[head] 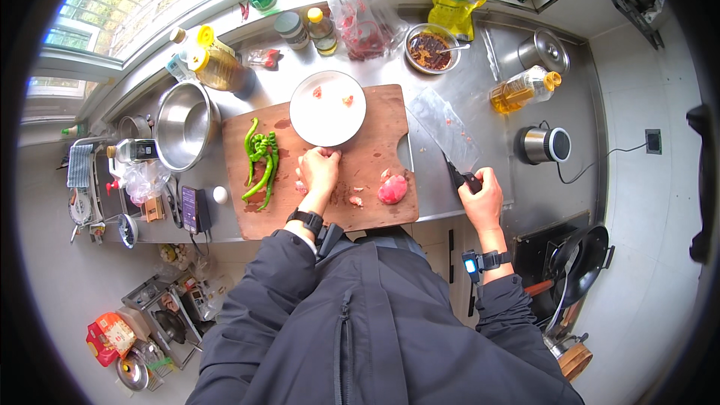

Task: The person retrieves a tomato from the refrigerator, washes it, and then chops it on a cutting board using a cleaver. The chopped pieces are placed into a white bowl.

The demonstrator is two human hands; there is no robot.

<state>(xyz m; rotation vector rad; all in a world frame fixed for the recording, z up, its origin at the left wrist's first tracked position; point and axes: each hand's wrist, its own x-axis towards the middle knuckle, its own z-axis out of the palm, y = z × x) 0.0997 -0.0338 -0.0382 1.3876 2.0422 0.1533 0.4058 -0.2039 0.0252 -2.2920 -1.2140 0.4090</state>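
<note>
My right hand grips the black handle of a cleaver, whose broad blade lies over the steel counter right of the board. My left hand is at the near rim of a white plate, its fingers curled; whether it holds anything is hidden. Small reddish pieces are on the plate. The plate rests on a wooden cutting board. Green chili peppers lie at the board's left. A red piece of food, perhaps meat, lies at its right, with small scraps nearby.
A steel bowl, an egg and a phone stand left. Behind are bottles, a plastic bag and a bowl of dark sauce. An oil bottle and a small appliance are right; a wok sits lower right.
</note>
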